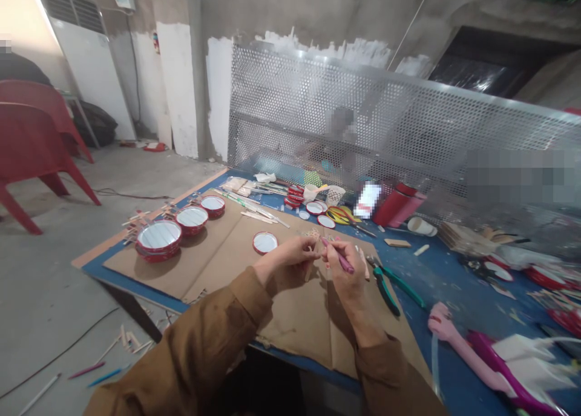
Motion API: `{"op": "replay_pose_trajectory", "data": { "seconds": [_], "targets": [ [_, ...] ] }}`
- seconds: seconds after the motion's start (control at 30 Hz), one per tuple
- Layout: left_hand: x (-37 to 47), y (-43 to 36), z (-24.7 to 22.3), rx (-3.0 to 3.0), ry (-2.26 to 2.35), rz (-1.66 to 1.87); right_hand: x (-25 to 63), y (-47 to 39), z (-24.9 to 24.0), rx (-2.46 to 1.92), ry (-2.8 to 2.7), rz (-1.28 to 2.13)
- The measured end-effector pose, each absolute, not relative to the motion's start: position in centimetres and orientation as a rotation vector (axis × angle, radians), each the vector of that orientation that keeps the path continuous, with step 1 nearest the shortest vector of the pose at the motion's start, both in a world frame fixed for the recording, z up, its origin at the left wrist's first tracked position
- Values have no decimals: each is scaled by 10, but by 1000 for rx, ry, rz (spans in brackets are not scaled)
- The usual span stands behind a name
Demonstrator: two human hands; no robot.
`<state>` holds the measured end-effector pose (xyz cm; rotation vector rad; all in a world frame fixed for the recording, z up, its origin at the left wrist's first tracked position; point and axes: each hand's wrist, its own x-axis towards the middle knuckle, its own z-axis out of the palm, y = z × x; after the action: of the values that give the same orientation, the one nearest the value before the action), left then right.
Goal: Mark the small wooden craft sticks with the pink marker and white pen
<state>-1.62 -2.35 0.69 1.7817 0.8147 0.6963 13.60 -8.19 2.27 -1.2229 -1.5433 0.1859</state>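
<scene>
Above the cardboard, the right hand grips a purple pen-like tool pencil-fashion, probably for fine control, its tip beside the left hand, whose pinched fingertips seemingly steady something too small to identify.

The left arm, brown-sleeved nearly to the wrist, extends forward and rightward; the left hand has bent fingers, thumb and fingertips drawn together. The right arm rises from the lower right, its wrist bare; the right hand is curled in a pinch, fingertips just beside the left's.
</scene>
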Motion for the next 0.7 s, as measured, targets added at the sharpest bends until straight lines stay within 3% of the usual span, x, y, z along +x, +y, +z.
{"op": "replay_pose_trajectory", "data": {
  "seconds": [0.7],
  "targets": [
    [-15, -22, 4, 1825, 801, 779, 135, -82, 23, -1227, -1537, 205]
  ]
}}
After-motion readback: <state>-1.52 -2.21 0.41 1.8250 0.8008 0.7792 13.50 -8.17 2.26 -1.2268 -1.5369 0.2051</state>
